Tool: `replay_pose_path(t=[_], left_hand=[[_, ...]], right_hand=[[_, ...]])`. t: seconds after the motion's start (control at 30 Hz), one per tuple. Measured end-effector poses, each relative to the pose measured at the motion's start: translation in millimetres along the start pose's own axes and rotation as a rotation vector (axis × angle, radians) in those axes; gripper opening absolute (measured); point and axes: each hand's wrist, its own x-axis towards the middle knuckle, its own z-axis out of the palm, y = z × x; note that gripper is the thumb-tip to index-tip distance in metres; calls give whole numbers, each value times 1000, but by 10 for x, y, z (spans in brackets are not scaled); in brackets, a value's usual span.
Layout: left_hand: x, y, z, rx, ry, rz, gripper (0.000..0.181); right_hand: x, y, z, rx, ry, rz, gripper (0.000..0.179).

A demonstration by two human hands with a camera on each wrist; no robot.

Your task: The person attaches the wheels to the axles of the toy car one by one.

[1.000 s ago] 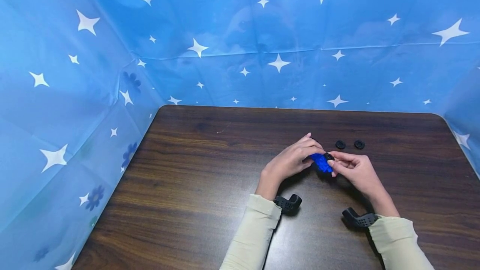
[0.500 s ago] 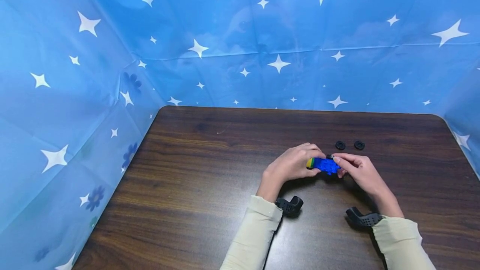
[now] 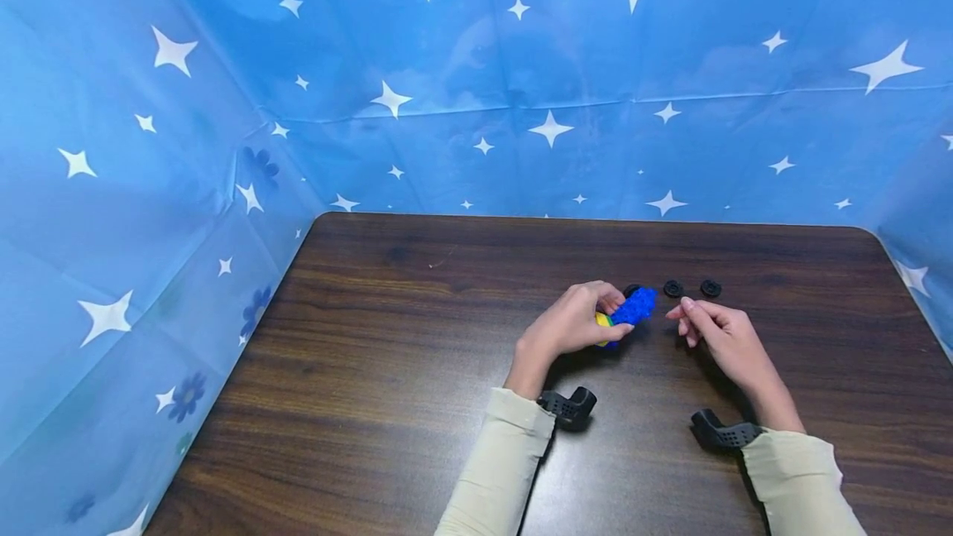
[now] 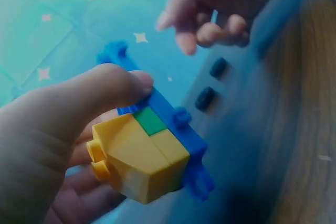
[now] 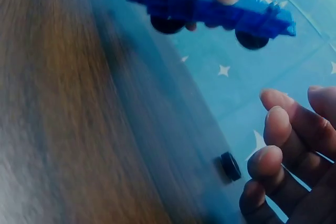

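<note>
While the toy vehicle [image 3: 637,304] is gripped at its yellow end by the left hand [image 3: 562,323], it appears to be held just above the desk [image 3: 387,354], short of two loose wheels [image 3: 673,289] [image 3: 711,289]. The thumb is laid along the blue chassis [image 4: 167,113] and the fingers are curled round the opposite side. By the right hand [image 3: 720,337] nothing is held; its fingers are loosely bent, with gaps seen between them in the right wrist view.

The toy is judged to be light, stiff hard plastic, easily carried in one hand. Since the surfaces look smooth, some slipping is to be expected if only the edges are pinched. A firm hold is best taken across the yellow block [image 4: 142,153] and the chassis, where the green block [image 4: 151,121] is also set. The thin hooked ends [image 4: 200,182] are better not squeezed, as they seem the most easily strained. Two fitted wheels [image 5: 167,24] [image 5: 252,41] are seen under the chassis and could be turned or worked loose by careless fingers. The loose wheels, small and rigid, are best pinched by their rims.
</note>
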Motion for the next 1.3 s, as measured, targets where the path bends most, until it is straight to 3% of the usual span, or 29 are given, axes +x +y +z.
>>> replay_pose_path(t=[0.27, 0.63, 0.83, 1.3], left_hand=[[-17, 54, 11, -298, 73, -200, 38], [-43, 84, 0, -561, 165, -365, 42], [-44, 100, -7, -604, 211, -445, 39], [-45, 82, -9, -601, 192, -457, 40]], right_hand=[[-8, 54, -47, -65, 42, 15, 44], [-7, 102, -139, -149, 22, 41, 45], [-29, 127, -247, -194, 2, 37, 43], [-109, 231, -428, -387, 25, 51, 37]])
